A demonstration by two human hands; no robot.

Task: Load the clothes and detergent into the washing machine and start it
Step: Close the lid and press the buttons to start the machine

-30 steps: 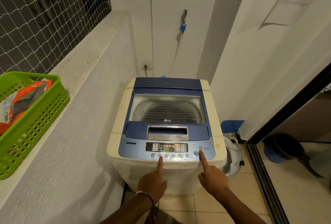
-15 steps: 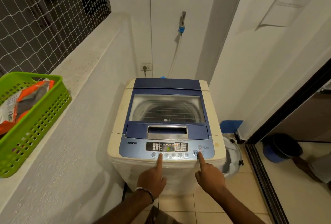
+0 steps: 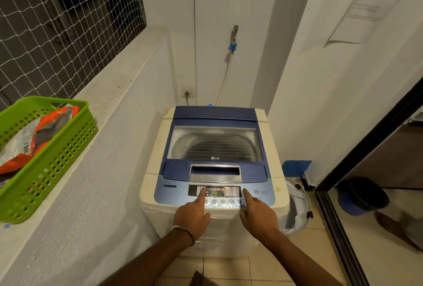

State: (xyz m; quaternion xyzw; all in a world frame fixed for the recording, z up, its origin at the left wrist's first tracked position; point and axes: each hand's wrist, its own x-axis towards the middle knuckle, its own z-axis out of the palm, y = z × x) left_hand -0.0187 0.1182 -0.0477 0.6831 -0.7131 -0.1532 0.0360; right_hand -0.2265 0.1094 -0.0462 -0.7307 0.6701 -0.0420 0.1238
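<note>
The cream and blue top-loading washing machine [image 3: 153, 171] stands ahead with its glass lid [image 3: 215, 146] closed. Red lights and a green figure glow on its control panel [image 3: 215, 191]. My left hand [image 3: 191, 216] points its index finger onto the left part of that panel, other fingers curled. My right hand [image 3: 259, 216] points its index finger at the panel's right edge, just left of the power button [image 3: 256, 192]. An orange and white detergent packet [image 3: 34, 132] lies in the green basket [image 3: 52, 164] on the left ledge. No clothes can be made out through the lid.
A white laundry bag [image 3: 297, 205] sits on the floor right of the machine, with a blue object [image 3: 295, 167] behind it. A black bucket [image 3: 366, 194] stands beyond the dark door frame [image 3: 332, 228]. A tap with hose [image 3: 233, 36] and a wall socket [image 3: 188, 93] are behind.
The panel's lights have come on. My right index finger moved left from the power button to the panel's right edge. My left index finger slid up onto the panel.
</note>
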